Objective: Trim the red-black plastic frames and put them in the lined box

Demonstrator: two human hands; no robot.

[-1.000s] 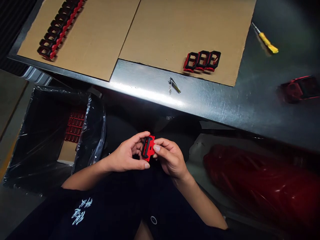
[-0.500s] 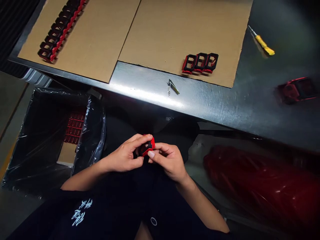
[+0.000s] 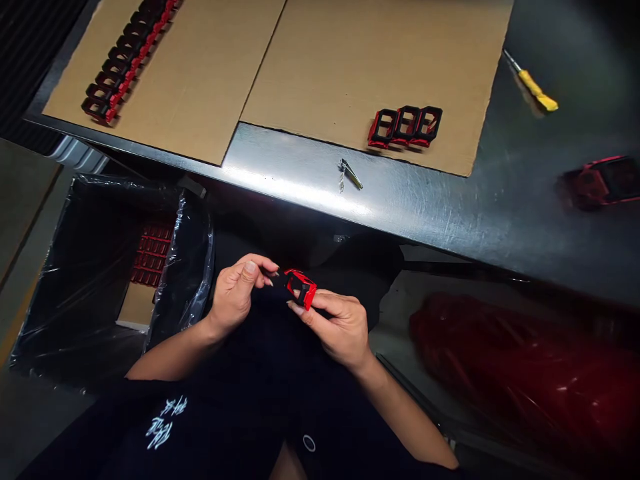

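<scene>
My right hand [image 3: 340, 331] pinches a small red and black plastic frame [image 3: 301, 288] tight, low in front of me. My left hand [image 3: 240, 293] is half open, holds nothing, and sits just beside the frame.

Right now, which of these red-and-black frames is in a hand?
The small frame pinched in the right hand; the rows of frames on the cardboard lie untouched.

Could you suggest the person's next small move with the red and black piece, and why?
Probably bring the left hand onto the red and black piece: only the right hand seems to grip it, and the left fingertips sit just apart.
</scene>
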